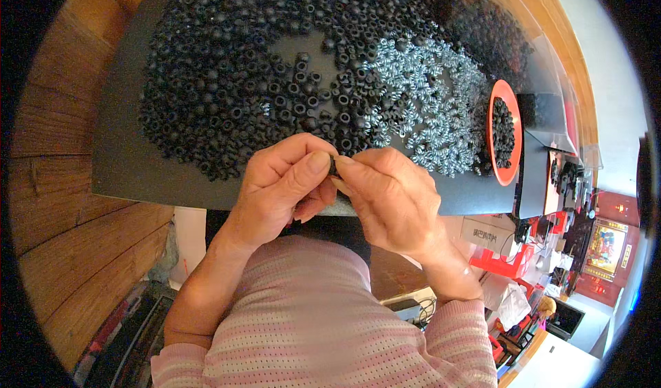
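My left hand and my right hand meet in front of my body, near the table's front edge. Between their thumbs and fingers they pinch a small black plastic part, mostly covered by the fingertips. Just beyond the hands, a wide pile of small black plastic pieces with round holes spreads over the dark tabletop. Silver metal coil springs lie heaped to the right of it. One loose spring rests among the black pieces.
An orange bowl of small black parts stands at the table's right end. Clear plastic sheeting lines the far right side. Wooden panelling rises at left. Cardboard boxes and red containers sit lower right.
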Demonstrator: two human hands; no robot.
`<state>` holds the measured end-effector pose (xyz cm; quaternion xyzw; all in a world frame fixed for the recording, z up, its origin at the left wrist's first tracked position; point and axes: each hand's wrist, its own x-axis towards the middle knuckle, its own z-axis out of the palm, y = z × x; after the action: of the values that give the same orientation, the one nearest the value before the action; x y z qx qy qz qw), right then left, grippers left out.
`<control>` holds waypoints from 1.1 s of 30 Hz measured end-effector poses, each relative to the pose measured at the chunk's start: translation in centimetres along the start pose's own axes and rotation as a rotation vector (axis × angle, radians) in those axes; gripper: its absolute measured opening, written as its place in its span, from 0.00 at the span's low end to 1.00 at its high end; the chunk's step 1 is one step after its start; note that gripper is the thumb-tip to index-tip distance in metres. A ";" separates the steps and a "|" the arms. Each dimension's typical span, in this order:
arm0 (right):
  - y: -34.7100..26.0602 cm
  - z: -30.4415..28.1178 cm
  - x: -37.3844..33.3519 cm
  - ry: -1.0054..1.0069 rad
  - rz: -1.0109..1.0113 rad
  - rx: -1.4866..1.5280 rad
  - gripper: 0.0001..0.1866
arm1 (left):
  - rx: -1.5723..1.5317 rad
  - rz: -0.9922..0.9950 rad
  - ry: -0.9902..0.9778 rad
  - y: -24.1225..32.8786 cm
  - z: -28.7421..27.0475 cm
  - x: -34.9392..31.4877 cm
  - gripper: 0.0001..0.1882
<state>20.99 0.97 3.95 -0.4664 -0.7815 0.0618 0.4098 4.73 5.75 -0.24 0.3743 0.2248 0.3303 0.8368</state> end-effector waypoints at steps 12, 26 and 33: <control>-0.1 0.3 -0.4 0.080 0.108 0.038 0.11 | 0.035 0.065 0.007 -0.5 0.3 0.3 0.13; 0.2 -0.4 -0.1 -0.035 0.086 0.023 0.10 | 0.008 -0.032 0.007 0.3 0.1 0.2 0.12; 1.0 -0.4 -0.1 -0.047 -0.020 0.036 0.14 | 0.000 -0.026 -0.027 0.1 -0.1 0.3 0.13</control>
<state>21.96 1.35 3.72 -0.4497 -0.7942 0.0825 0.4003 4.84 6.10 -0.23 0.3760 0.2185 0.3145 0.8438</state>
